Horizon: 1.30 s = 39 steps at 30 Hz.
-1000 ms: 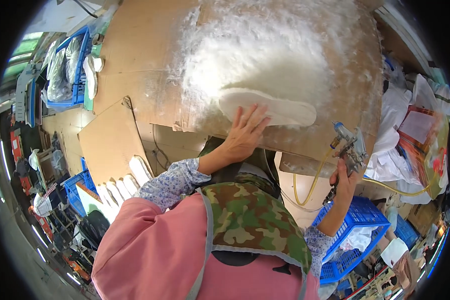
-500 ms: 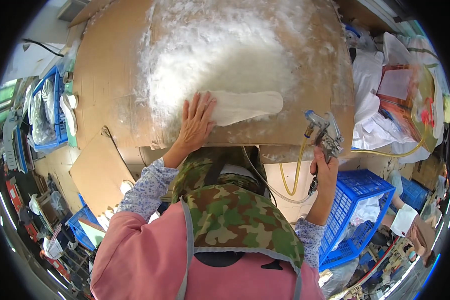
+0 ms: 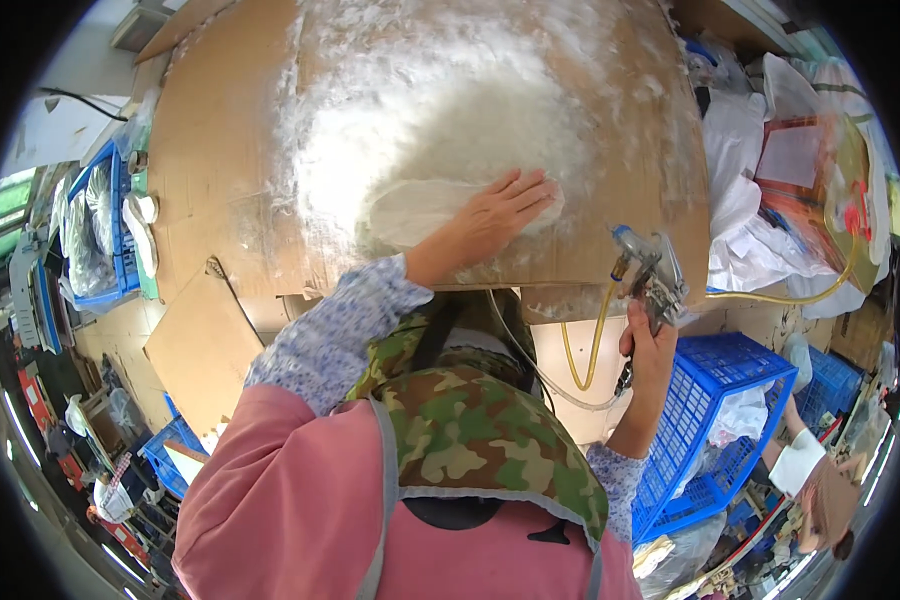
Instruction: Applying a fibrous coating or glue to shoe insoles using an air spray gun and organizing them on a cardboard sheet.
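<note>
A pale, insole-shaped white piece [image 3: 410,212] lies flat on the cardboard-covered worktop [image 3: 215,150]. My left hand [image 3: 495,218] rests palm down across its right end, fingers stretched out and nothing gripped. Past the worktop's front edge, at the right, my right hand [image 3: 650,345] is wrapped round the handle of a metal spray gun [image 3: 656,280] with a blue cap. A yellowish hose [image 3: 597,350] is joined to the gun and loops down. White fluffy residue [image 3: 350,130] coats the cardboard around and beyond the white piece.
A blue plastic crate [image 3: 705,420] with white items stands below right. White bags and cloth [image 3: 745,210] lie right of the worktop, beside a red container [image 3: 795,165]. Another blue crate [image 3: 120,220] is at the left. A person [image 3: 820,480] is at the far right.
My left hand has slid right, from the left end of the white piece to its right end, uncovering the left end. My right hand keeps the spray gun in nearly the same place.
</note>
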Each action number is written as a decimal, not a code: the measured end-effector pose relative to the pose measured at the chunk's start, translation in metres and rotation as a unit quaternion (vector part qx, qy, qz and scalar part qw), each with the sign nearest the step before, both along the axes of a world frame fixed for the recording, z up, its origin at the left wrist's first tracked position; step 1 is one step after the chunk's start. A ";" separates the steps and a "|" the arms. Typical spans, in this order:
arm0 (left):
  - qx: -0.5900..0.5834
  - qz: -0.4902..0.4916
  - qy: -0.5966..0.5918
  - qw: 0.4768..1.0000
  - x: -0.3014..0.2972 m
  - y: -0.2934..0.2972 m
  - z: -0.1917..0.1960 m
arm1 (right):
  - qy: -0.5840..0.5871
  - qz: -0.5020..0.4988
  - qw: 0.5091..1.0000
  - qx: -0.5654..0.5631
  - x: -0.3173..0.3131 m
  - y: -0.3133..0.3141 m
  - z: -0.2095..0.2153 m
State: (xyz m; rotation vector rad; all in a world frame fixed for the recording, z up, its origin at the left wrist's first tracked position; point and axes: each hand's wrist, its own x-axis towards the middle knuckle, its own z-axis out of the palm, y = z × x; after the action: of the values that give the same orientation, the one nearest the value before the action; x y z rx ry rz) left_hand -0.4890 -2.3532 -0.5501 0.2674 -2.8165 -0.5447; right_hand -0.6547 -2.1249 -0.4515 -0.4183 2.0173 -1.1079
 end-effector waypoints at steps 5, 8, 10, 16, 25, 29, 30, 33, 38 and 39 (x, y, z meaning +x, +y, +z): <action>0.011 -0.030 -0.017 0.999 -0.007 0.005 -0.018 | 0.038 -0.003 0.999 0.002 0.013 0.010 0.004; 0.004 -0.022 -0.040 0.999 0.000 0.002 -0.012 | 0.028 0.005 1.000 -0.007 0.013 0.008 0.002; 0.018 -0.004 -0.028 0.999 0.005 -0.001 0.001 | 0.017 0.031 0.999 0.004 0.009 0.002 0.002; -0.114 0.185 -0.065 0.974 0.081 -0.009 -0.004 | 0.054 0.029 0.998 0.027 -0.003 0.004 -0.020; 0.090 0.296 -0.001 0.951 0.147 -0.003 -0.014 | 0.078 0.137 0.987 -0.013 0.042 -0.073 0.002; 0.097 0.344 -0.028 0.934 0.168 0.004 -0.016 | 0.093 0.142 0.984 0.050 0.057 -0.061 0.017; 0.105 0.365 -0.063 0.923 0.172 0.009 -0.015 | 0.099 0.137 0.982 0.081 0.060 -0.046 0.025; 0.003 0.414 -0.004 0.910 0.196 0.006 -0.030 | 0.034 0.101 0.984 0.142 0.077 -0.055 0.000; 0.100 0.503 0.109 0.852 0.191 0.001 -0.001 | 0.010 0.187 0.982 0.034 0.121 -0.066 0.016; 0.138 0.490 0.127 0.851 0.189 0.000 0.004 | 0.019 0.215 0.976 0.027 0.125 -0.064 0.015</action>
State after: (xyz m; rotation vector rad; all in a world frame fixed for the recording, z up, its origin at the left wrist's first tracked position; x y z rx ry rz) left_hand -0.2997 -2.3532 -0.5456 1.4453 -1.9460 -0.6352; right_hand -0.5297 -2.1892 -0.4362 -0.8092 1.8638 -0.7785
